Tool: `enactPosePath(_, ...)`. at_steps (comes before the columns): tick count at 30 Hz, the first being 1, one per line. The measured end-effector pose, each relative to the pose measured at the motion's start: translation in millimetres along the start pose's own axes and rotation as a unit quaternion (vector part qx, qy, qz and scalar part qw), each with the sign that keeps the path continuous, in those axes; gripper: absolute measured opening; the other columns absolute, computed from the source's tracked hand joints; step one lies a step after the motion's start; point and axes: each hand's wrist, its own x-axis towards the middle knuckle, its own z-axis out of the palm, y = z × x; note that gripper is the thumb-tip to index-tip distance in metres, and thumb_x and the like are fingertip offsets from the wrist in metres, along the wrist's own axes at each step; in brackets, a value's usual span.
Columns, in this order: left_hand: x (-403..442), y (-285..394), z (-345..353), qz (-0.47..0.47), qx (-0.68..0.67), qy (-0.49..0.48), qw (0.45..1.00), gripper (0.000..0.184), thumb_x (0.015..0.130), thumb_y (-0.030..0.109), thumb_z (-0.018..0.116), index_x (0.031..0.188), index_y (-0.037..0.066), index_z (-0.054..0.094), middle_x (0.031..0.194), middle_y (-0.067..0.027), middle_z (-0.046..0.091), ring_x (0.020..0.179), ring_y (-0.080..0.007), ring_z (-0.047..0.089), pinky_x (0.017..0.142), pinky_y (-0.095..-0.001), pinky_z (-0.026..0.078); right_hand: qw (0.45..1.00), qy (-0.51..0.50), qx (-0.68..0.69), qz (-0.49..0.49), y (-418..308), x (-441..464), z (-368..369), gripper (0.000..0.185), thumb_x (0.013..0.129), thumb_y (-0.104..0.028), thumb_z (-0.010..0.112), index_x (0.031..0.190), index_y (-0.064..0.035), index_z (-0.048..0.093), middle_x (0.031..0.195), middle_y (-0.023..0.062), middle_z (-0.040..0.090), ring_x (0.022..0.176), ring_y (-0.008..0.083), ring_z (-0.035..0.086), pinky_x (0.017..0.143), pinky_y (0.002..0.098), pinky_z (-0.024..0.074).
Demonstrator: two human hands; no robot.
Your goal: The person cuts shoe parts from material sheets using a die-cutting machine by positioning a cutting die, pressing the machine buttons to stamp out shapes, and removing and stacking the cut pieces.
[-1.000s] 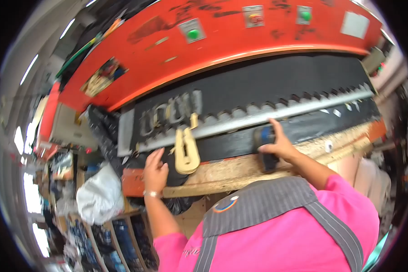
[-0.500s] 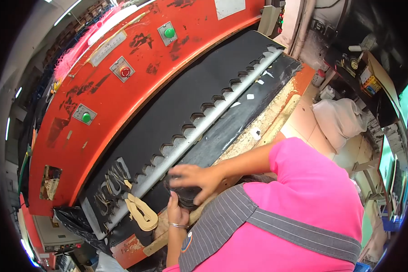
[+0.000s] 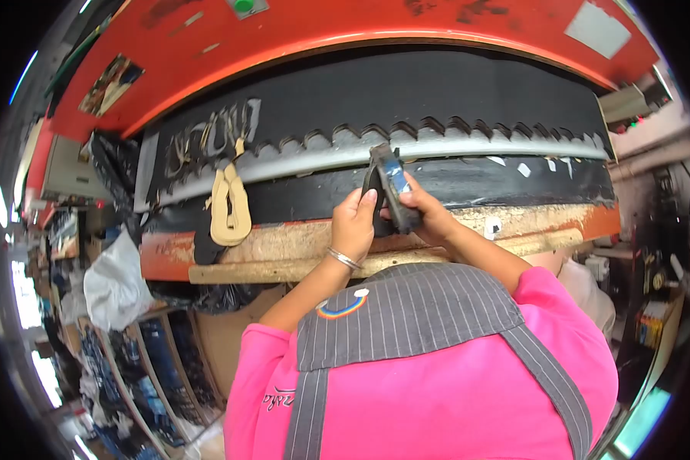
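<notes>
In the head view, the left grip (image 3: 352,228) is pinching a thin, flat black piece (image 3: 371,182), and the right grip (image 3: 429,217) is clasping a long, dark block with a blue patch (image 3: 393,181) just beside it. Both are slanting above the worn wooden worktop (image 3: 307,247), presumably gripped from opposite sides for steadiness; whether they are joined, I cannot tell. Beyond both grips, a long grey metal bar (image 3: 307,163) is stretching sideways; left of the left grip, a cream looped stack (image 3: 240,208) is lying, seemingly within easy reach.
</notes>
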Motion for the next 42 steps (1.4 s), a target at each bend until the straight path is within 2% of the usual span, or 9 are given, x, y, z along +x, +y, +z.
enactPosePath(4,-6.9,30.6,-9.1,-0.061,-0.19,0.052,0.979,0.026,0.104,0.02,0.047,0.117,-0.001,0.056,0.084,-0.0044,0.056,0.064,-0.0115,0.05,0.065,-0.028,0.047,0.969,-0.108,0.208,0.074,-2.6,5.7,-9.0,0.07,0.086,-0.058,0.04,0.13,-0.005,0.053,0.112,0.0162,0.064,0.094,0.026,0.066,0.054,0.0391,0.0552)
enactPosePath(7,-6.1,54.3,-51.2,-0.017,-0.28,0.062,0.958,0.031,0.103,0.023,0.05,0.121,-0.001,0.054,0.086,-0.0035,0.055,0.063,-0.0095,0.048,0.067,-0.0319,0.048,0.941,-0.152,0.278,0.115,-13.8,0.3,-1.1,0.072,0.086,-0.057,0.044,0.136,-0.0052,0.048,0.119,0.0241,0.06,0.105,0.0327,0.063,0.056,0.0421,0.0548)
enactPosePath(13,-27.3,84.1,-189.4,0.046,-0.207,0.131,0.969,0.028,0.1,0.023,0.055,0.113,-0.001,0.059,0.082,-0.0052,0.058,0.064,-0.0123,0.051,0.065,-0.0304,0.048,0.943,-0.186,0.269,0.058,-20.1,10.7,3.5,0.076,0.086,-0.057,0.044,0.139,-0.0035,0.042,0.126,0.0263,0.055,0.105,0.0302,0.064,0.056,0.0373,0.0547)
enactPosePath(17,-36.4,86.4,-278.8,-0.094,0.146,0.165,0.971,0.037,0.096,0.027,0.062,0.118,-0.003,0.06,0.089,-0.0101,0.063,0.075,-0.0223,0.06,0.074,-0.0327,0.051,0.994,-0.051,0.1,0.005,-42.9,38.5,-8.1,0.06,0.089,-0.048,0.051,0.13,-0.0038,0.051,0.123,0.02,0.059,0.1,0.026,0.066,0.058,0.0389,0.0547)
enactPosePath(18,-34.6,98.6,-285.3,-0.035,0.537,0.2,0.819,0.048,0.089,0.033,0.068,0.123,-0.001,0.06,0.098,-0.0144,0.066,0.084,-0.0321,0.062,0.084,-0.0389,0.051,0.999,-0.03,0.04,-0.001,-45.2,50.9,-10.2,0.072,0.087,-0.048,0.057,0.144,-0.0075,0.04,0.12,0.0186,0.06,0.093,0.0232,0.065,0.056,0.0363,0.0542)
enactPosePath(22,-19.7,142.1,-255.7,0.162,0.756,0.304,0.556,0.046,0.084,0.032,0.071,0.119,0.003,0.065,0.108,-0.0165,0.066,0.106,-0.0322,0.06,0.098,-0.0418,0.044,0.977,0.035,-0.21,-0.007,-74.8,100.2,40.4,0.088,0.085,-0.044,0.063,0.154,-0.0084,0.022,0.113,0.0151,0.06,0.081,0.0187,0.061,0.052,0.0332,0.0505)
enactPosePath(27,67.4,136.7,-219.6,0.26,0.547,0.116,0.787,0.029,0.09,0.024,0.063,0.112,0.006,0.069,0.11,-0.0133,0.067,0.106,-0.0289,0.06,0.1,-0.0432,0.039,0.846,0.089,-0.525,0.019,-86.9,188.3,121.3,0.1,0.079,-0.056,0.063,0.152,-0.0018,0.023,0.124,0.028,0.055,0.094,0.029,0.064,0.064,0.0369,0.0541)
enactPosePath(30,124.1,119.1,-204.8,0.245,0.636,0.053,0.73,0.028,0.091,0.017,0.056,0.114,0.011,0.069,0.113,-0.0084,0.065,0.11,-0.0284,0.057,0.097,-0.0421,0.042,0.652,0.183,-0.732,-0.078,-56.2,255.5,136.6,0.099,0.079,-0.063,0.061,0.151,-0.0032,0.029,0.126,0.0323,0.053,0.112,0.0378,0.057,0.086,0.044,0.0526)
enactPosePath(42,166.7,66.3,-236.8,0.253,0.626,0.109,0.729,0.036,0.086,0.012,0.056,0.119,0.016,0.069,0.108,-0.0001,0.062,0.106,-0.0226,0.052,0.094,-0.0392,0.038,0.618,0.21,-0.724,-0.226,-0.3,257.3,122.2,0.101,0.062,-0.046,0.086,0.142,-0.0037,0.043,0.135,0.0212,0.052,0.127,0.0379,0.042,0.106,0.0491,0.0334)
